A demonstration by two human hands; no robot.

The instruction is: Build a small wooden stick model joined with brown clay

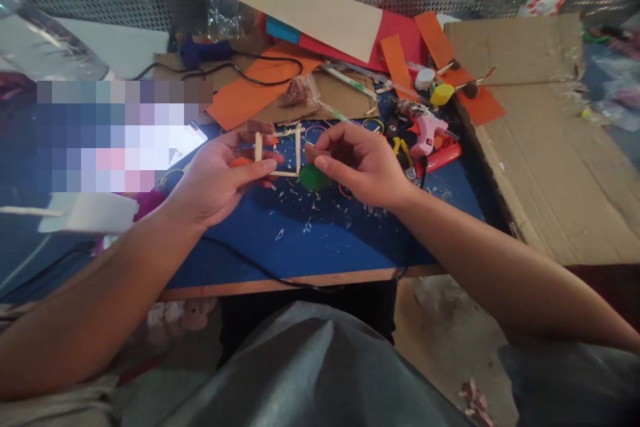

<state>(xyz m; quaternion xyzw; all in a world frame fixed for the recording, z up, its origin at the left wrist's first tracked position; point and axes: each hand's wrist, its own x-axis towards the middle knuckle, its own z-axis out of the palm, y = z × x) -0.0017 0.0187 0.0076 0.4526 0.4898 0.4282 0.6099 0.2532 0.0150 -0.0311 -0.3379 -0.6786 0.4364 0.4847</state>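
My left hand grips a small square frame of pale wooden sticks, thumb in front and fingers behind. The frame is held up over the blue tabletop. Just to its right, my right hand is closed in a pinch, fingertips close to the frame's right side. A thin, small tip shows at those fingertips, but I cannot make out what it is. Below the right fingertips lies a green round piece. An orange round piece shows partly behind the left hand.
White shreds litter the table. At right lie a pink glue gun, a yellow-capped item and a large cardboard sheet. Orange strips, a blue corded tool and coloured sheets lie behind. A clear bottle is at left.
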